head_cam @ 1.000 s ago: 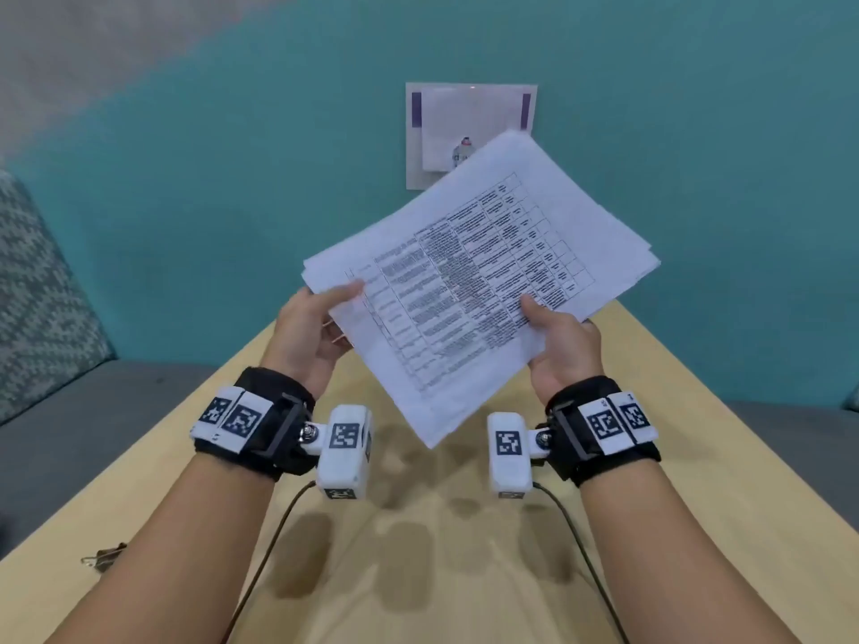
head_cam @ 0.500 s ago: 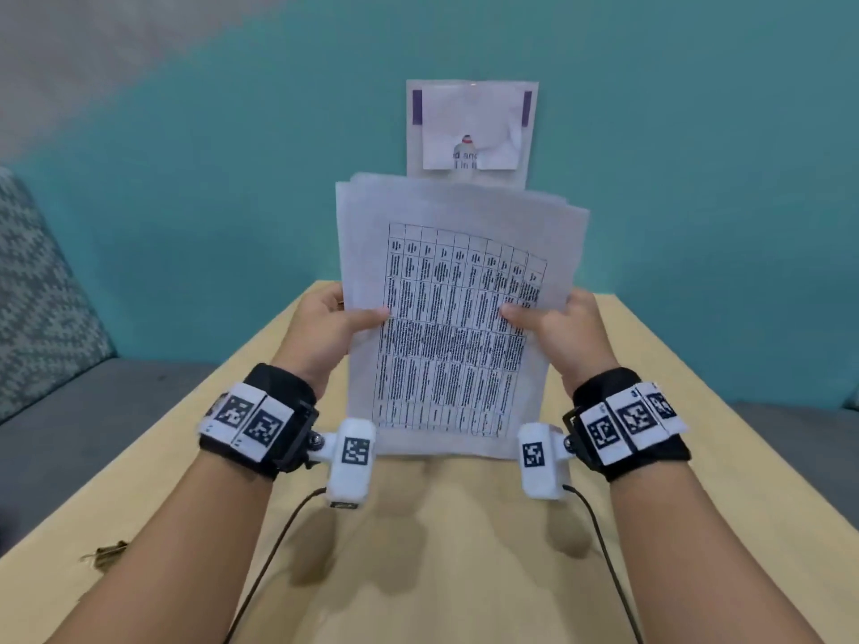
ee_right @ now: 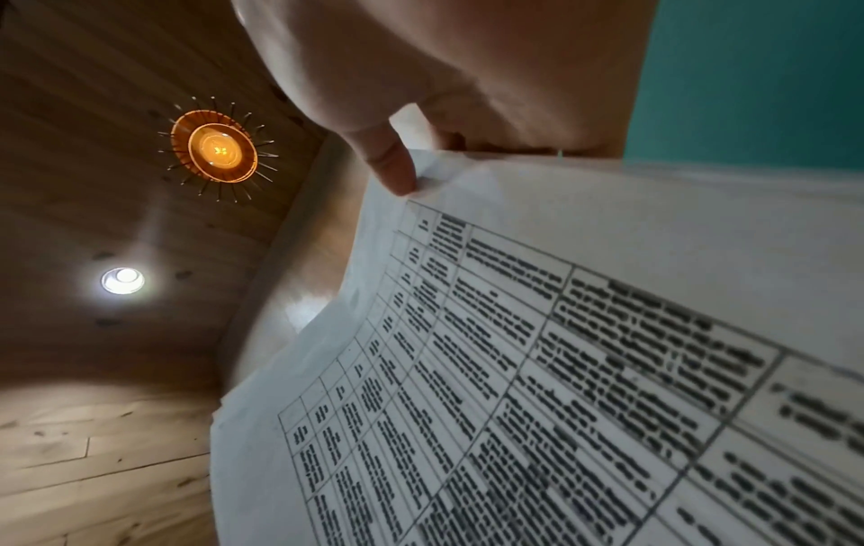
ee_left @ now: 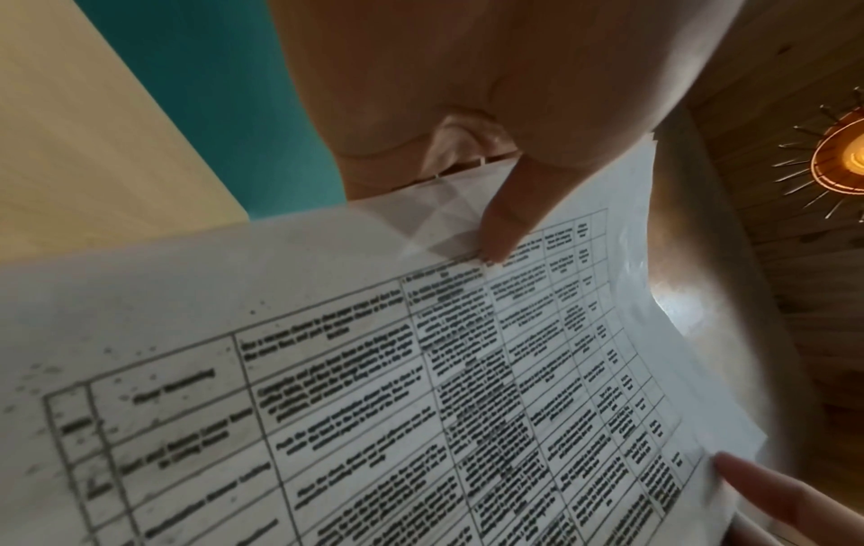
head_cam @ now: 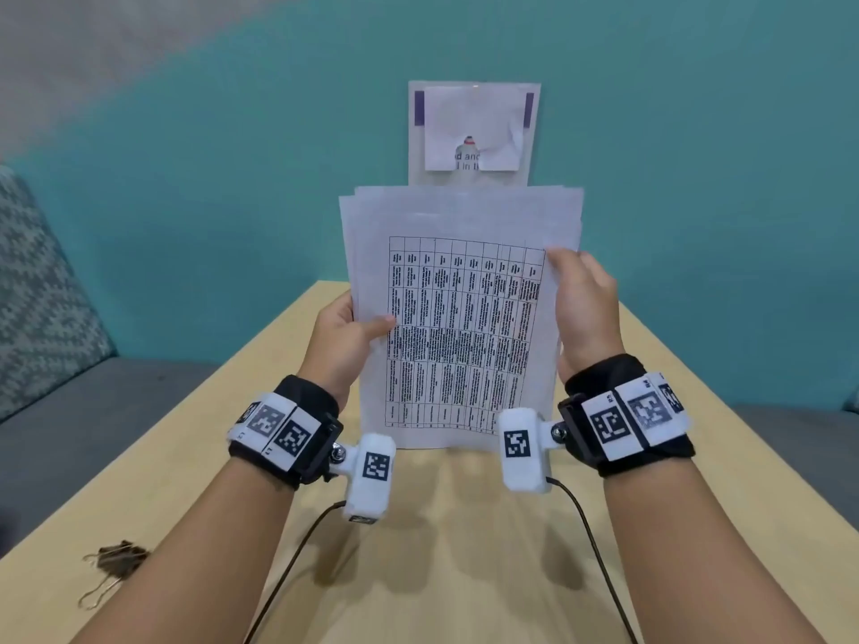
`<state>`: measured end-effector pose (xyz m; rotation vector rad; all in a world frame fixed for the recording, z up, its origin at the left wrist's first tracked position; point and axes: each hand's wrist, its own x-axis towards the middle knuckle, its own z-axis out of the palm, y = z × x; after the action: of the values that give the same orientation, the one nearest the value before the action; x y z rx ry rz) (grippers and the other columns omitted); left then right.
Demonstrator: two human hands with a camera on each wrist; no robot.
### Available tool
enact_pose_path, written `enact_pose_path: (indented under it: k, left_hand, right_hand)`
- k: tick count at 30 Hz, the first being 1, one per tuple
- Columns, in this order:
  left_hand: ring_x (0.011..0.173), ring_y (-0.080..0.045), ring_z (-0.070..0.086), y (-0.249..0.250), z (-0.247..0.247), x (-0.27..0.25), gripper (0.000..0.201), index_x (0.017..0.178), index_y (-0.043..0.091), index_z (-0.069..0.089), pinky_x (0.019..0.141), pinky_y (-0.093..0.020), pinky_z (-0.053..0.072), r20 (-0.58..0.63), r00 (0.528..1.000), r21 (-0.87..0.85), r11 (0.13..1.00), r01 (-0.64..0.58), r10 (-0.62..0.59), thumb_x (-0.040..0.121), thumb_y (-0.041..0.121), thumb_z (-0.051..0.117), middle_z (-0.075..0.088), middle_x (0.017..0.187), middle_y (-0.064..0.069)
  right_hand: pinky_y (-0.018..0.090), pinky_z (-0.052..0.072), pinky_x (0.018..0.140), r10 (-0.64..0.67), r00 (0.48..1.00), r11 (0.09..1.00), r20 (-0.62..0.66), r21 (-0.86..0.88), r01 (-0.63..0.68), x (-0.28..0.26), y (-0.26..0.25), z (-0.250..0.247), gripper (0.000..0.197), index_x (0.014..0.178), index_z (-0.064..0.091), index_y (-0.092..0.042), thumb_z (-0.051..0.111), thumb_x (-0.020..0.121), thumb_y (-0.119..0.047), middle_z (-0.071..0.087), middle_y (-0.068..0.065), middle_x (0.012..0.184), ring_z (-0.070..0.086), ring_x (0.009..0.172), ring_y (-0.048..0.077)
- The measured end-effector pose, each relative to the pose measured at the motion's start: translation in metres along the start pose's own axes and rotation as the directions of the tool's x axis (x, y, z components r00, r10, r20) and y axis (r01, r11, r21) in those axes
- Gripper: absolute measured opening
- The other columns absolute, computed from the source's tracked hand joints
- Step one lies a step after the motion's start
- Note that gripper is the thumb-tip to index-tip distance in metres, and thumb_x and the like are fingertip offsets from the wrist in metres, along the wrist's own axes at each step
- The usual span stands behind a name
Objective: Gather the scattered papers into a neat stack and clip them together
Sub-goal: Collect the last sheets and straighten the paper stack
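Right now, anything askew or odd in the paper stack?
Yes: the paper stack, held upright on the table between left hand and right hand, isn't squared. Its top edges fan out in staggered layers. The binder clips lie unused at the table's near-left edge.

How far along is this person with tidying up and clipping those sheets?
Gathering looks done: the papers stand upright as one bundle, bottom edge on the table. In hand is the squaring: the left hand and right hand each have a grip on a side, yet the top edges are uneven. Clipping is left; the binder clips lie untouched at the table's near left.
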<state>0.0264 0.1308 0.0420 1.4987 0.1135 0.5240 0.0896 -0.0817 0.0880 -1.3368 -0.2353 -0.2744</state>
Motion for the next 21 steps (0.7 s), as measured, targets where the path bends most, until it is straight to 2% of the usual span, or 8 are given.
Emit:
enact_pose_path:
  k: [4, 6, 7, 10, 12, 14, 17, 21]
  left_hand:
    - [0.111, -0.027, 0.071, 0.001, 0.001, -0.002, 0.033, 0.113, 0.020, 0.069, 0.102, -0.047, 0.054, 0.010, 1.000, -0.001, 1.000, 0.003, -0.003, 0.097, -0.006, 0.058, 0.076, 0.118, -0.004]
    - [0.110, -0.025, 0.071, 0.002, 0.002, -0.004, 0.034, 0.113, 0.021, 0.069, 0.103, -0.046, 0.054, 0.014, 1.000, -0.003, 1.000, 0.002, -0.002, 0.097, -0.006, 0.057, 0.076, 0.118, -0.002]
    - [0.110, -0.025, 0.071, 0.002, 0.003, -0.004, 0.034, 0.113, 0.021, 0.069, 0.103, -0.046, 0.054, 0.015, 1.000, -0.004, 1.000, 0.001, -0.001, 0.097, -0.006, 0.056, 0.076, 0.118, -0.001]
    - [0.109, -0.024, 0.071, 0.003, 0.002, -0.005, 0.035, 0.115, 0.020, 0.069, 0.103, -0.047, 0.054, 0.014, 1.000, -0.015, 1.000, 0.009, -0.009, 0.097, -0.007, 0.056, 0.076, 0.119, -0.002]
    - [0.110, -0.026, 0.072, 0.003, 0.001, -0.004, 0.034, 0.119, 0.017, 0.068, 0.103, -0.048, 0.054, 0.011, 1.000, -0.016, 1.000, 0.016, -0.016, 0.097, -0.007, 0.057, 0.076, 0.120, -0.004]
    - [0.111, -0.027, 0.072, 0.002, 0.001, -0.002, 0.034, 0.120, 0.016, 0.069, 0.103, -0.049, 0.054, 0.010, 1.000, -0.010, 1.000, 0.020, -0.020, 0.097, -0.006, 0.058, 0.076, 0.120, -0.005]
    - [0.110, -0.027, 0.072, 0.001, 0.001, 0.001, 0.032, 0.114, 0.018, 0.070, 0.102, -0.049, 0.054, 0.007, 1.000, -0.012, 0.999, 0.031, -0.031, 0.097, -0.006, 0.058, 0.077, 0.117, -0.005]
    - [0.106, -0.025, 0.073, 0.001, 0.001, 0.002, 0.033, 0.113, 0.019, 0.070, 0.097, -0.044, 0.056, 0.015, 0.999, -0.010, 0.999, 0.035, -0.035, 0.097, -0.007, 0.057, 0.077, 0.117, -0.004]
  right_hand:
    - [0.034, 0.044, 0.107, -0.045, 0.999, 0.999, -0.005, 0.010, 0.045, 0.001, -0.007, -0.003, 0.047, 0.115, 0.065, -0.004, 0.051, 0.100, -0.046, 0.067, 0.007, 0.128, 0.063, 0.115, 0.015]
    - [0.030, 0.042, 0.105, -0.041, 0.999, 0.999, 0.025, 0.035, 0.040, 0.001, -0.008, -0.002, 0.051, 0.121, 0.060, -0.002, 0.048, 0.101, -0.047, 0.062, 0.000, 0.131, 0.058, 0.121, 0.013]
    - [0.031, 0.042, 0.103, -0.034, 0.999, 0.999, 0.033, 0.040, 0.033, 0.000, -0.008, -0.001, 0.049, 0.116, 0.059, 0.001, 0.047, 0.101, -0.045, 0.064, 0.002, 0.129, 0.057, 0.123, 0.021]
    - [0.037, 0.042, 0.089, -0.082, 0.997, 0.996, 0.013, 0.036, 0.081, -0.006, -0.012, 0.003, 0.040, 0.100, 0.052, -0.001, 0.049, 0.089, -0.039, 0.062, 0.006, 0.101, 0.055, 0.090, 0.019]
    - [0.040, 0.043, 0.081, -0.107, 0.994, 0.993, -0.015, 0.040, 0.108, -0.006, -0.014, 0.003, 0.019, 0.088, 0.058, -0.019, 0.050, 0.084, -0.036, 0.057, 0.004, 0.092, 0.052, 0.085, 0.022]
    - [0.042, 0.050, 0.088, -0.170, 0.984, 0.985, -0.050, 0.032, 0.171, -0.008, -0.017, 0.004, 0.008, 0.089, 0.060, -0.032, 0.054, 0.089, -0.038, 0.063, 0.003, 0.095, 0.059, 0.089, 0.022]
    - [0.032, 0.052, 0.078, -0.316, 0.945, 0.947, -0.086, 0.025, 0.319, -0.009, -0.021, 0.002, 0.008, 0.096, 0.059, -0.033, 0.058, 0.098, -0.025, 0.065, 0.005, 0.091, 0.059, 0.080, 0.018]
    - [0.019, 0.045, 0.063, -0.414, 0.905, 0.910, -0.100, -0.064, 0.410, -0.008, -0.019, -0.001, 0.015, 0.086, 0.057, -0.026, 0.063, 0.096, -0.016, 0.061, -0.001, 0.081, 0.051, 0.065, 0.007]
